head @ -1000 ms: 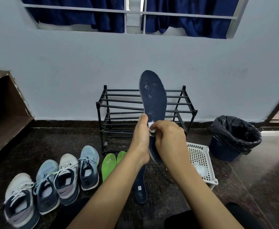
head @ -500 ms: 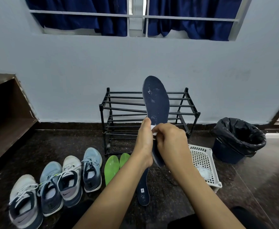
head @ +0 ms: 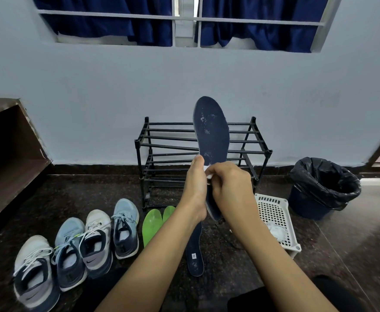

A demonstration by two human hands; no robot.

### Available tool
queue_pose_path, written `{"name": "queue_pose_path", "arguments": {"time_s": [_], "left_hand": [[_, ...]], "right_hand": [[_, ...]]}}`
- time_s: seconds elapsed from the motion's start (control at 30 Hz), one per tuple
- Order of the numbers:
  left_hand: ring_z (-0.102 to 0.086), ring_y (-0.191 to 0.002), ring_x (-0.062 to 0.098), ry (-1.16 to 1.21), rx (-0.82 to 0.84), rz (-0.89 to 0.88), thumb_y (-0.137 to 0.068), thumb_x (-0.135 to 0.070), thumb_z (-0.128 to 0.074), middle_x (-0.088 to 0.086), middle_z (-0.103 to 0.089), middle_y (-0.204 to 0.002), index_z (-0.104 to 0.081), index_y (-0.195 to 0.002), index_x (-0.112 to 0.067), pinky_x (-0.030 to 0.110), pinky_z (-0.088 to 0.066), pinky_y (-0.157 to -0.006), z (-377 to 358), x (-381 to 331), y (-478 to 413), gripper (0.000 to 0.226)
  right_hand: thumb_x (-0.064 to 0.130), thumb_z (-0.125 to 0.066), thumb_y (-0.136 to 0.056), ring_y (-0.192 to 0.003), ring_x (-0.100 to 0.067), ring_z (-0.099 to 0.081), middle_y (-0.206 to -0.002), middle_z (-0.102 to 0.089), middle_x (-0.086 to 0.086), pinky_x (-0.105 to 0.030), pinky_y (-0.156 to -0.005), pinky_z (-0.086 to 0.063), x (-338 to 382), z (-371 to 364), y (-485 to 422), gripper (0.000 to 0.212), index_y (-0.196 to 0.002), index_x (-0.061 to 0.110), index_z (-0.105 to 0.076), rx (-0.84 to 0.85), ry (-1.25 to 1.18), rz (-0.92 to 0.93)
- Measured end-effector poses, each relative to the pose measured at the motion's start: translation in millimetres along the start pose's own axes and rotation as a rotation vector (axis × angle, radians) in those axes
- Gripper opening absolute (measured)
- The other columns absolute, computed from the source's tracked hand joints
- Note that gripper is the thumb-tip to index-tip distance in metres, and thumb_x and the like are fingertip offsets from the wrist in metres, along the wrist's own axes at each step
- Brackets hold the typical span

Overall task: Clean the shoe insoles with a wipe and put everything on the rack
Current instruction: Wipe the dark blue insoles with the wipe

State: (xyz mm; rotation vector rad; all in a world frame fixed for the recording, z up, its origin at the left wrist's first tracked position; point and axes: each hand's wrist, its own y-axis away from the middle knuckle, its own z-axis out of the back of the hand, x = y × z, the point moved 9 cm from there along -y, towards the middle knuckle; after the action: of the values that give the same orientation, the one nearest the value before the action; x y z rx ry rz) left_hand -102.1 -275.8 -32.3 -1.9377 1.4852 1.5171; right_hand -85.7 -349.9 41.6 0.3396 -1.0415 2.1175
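I hold a dark blue insole (head: pixel 212 131) upright in front of the black rack (head: pixel 261 152). It has white specks on its upper half. My left hand (head: pixel 195 188) grips its lower left edge. My right hand (head: pixel 228 188) presses a white wipe (head: pixel 208 173) against the insole's middle; only a corner of the wipe shows. A second dark blue insole (head: pixel 194 255) lies on the floor below my arms. Two green insoles (head: pixel 153 224) lie beside it.
Several sneakers (head: pixel 90 242) stand in a row on the dark floor at the left. A white perforated basket (head: pixel 274 219) holding a crumpled white wipe sits to the right. A bin with a black liner (head: pixel 324 188) stands further right. A brown wooden shelf (head: pixel 8 154) is at the far left.
The insole and both hands stay together in much the same pose; my right hand with the wipe has shifted slightly along the insole. The camera has tilted a little.
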Motion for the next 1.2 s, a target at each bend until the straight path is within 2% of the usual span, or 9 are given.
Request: {"name": "queue_pose_path", "arguments": {"time_s": [0.27,0.33,0.43,0.6,0.73,0.83,0.93,1.07,1.2], "left_hand": [[-0.069,-0.083,0.019,-0.007,0.024,0.008,-0.1,-0.048,-0.034,0.007,-0.075,-0.094,-0.072,-0.104,-0.006,0.026,-0.055,-0.07,5.3,-5.2,-0.9,0.057],[-0.069,-0.087,0.021,-0.023,0.014,-0.002,-0.1,-0.049,-0.034,0.008,-0.075,-0.101,-0.072,-0.109,-0.005,0.029,-0.055,-0.075,6.7,-6.0,-0.3,0.058],[-0.07,-0.102,0.026,-0.056,-0.025,-0.05,-0.1,-0.046,-0.034,0.011,-0.073,-0.109,-0.07,-0.114,-0.007,0.037,-0.055,-0.089,9.0,-8.1,0.9,0.055],[-0.071,-0.095,0.023,-0.083,-0.053,-0.11,-0.102,-0.042,-0.033,0.01,-0.074,-0.105,-0.07,-0.11,-0.009,0.034,-0.056,-0.081,11.1,-13.1,0.9,0.05],[-0.07,-0.093,0.02,-0.075,-0.008,-0.063,-0.102,-0.044,-0.035,0.006,-0.076,-0.096,-0.072,-0.099,-0.014,0.037,-0.055,-0.089,5.9,-6.4,5.0,0.048],[-0.07,-0.083,0.018,-0.052,0.007,-0.028,-0.102,-0.043,-0.034,0.002,-0.076,-0.083,-0.072,-0.09,-0.014,0.031,-0.055,-0.076,7.1,-5.0,4.3,0.049],[-0.07,-0.084,0.018,-0.032,-0.012,0.001,-0.101,-0.043,-0.034,0.007,-0.076,-0.094,-0.073,-0.1,-0.01,0.028,-0.055,-0.07,12.0,-6.0,1.4,0.051],[-0.068,-0.092,0.022,0.017,-0.022,0.013,-0.1,-0.044,-0.035,0.009,-0.073,-0.105,-0.071,-0.11,-0.006,0.032,-0.053,-0.08,10.5,-5.1,0.7,0.053],[-0.067,-0.083,0.021,0.032,0.001,0.028,-0.101,-0.046,-0.035,0.004,-0.072,-0.082,-0.069,-0.085,-0.014,0.033,-0.052,-0.075,4.6,2.3,-0.3,0.049]], "right_hand": [[-0.003,-0.055,-0.078,-0.078,-0.015,-0.06,-0.084,-0.066,0.0,-0.02,-0.074,-0.046,2.8,-11.5,11.1,0.026,-0.087,0.015,-0.071,0.123,-0.062,-0.022],[-0.004,-0.056,-0.077,-0.072,-0.006,-0.055,-0.081,-0.065,0.003,-0.003,-0.069,-0.036,2.5,-10.7,9.7,0.026,-0.086,0.014,-0.071,0.121,-0.1,-0.019],[-0.005,-0.058,-0.076,-0.066,0.007,-0.048,-0.075,-0.059,0.009,0.003,-0.066,-0.031,1.2,-9.0,5.4,0.024,-0.083,0.015,-0.07,0.108,-0.141,-0.024],[-0.003,-0.058,-0.077,-0.066,0.002,-0.049,-0.076,-0.06,0.007,0.001,-0.066,-0.032,1.6,-10.9,2.7,0.023,-0.084,0.015,-0.07,0.093,-0.121,-0.007],[-0.003,-0.056,-0.079,-0.077,-0.012,-0.06,-0.084,-0.066,0.001,-0.011,-0.07,-0.037,-0.4,-8.9,1.4,0.025,-0.089,0.015,-0.07,0.053,-0.085,-0.009],[-0.001,-0.055,-0.08,-0.078,-0.014,-0.061,-0.085,-0.067,0.001,-0.018,-0.072,-0.042,0.7,-13.4,3.3,0.025,-0.089,0.017,-0.07,0.076,-0.073,-0.024],[0.0,-0.055,-0.08,-0.077,-0.014,-0.06,-0.084,-0.066,0.002,-0.019,-0.068,-0.04,2.2,-17.8,7.8,0.023,-0.088,0.018,-0.069,0.103,-0.094,-0.037],[0.0,-0.055,-0.08,-0.078,-0.014,-0.06,-0.085,-0.067,0.0,-0.019,-0.069,-0.041,0.8,-20.6,6.0,0.024,-0.089,0.016,-0.069,0.11,-0.104,-0.047],[0.0,-0.055,-0.08,-0.08,-0.016,-0.062,-0.087,-0.068,-0.001,-0.017,-0.069,-0.038,-4.8,-17.6,-3.4,0.025,-0.09,0.016,-0.071,0.063,-0.071,-0.074]]}}
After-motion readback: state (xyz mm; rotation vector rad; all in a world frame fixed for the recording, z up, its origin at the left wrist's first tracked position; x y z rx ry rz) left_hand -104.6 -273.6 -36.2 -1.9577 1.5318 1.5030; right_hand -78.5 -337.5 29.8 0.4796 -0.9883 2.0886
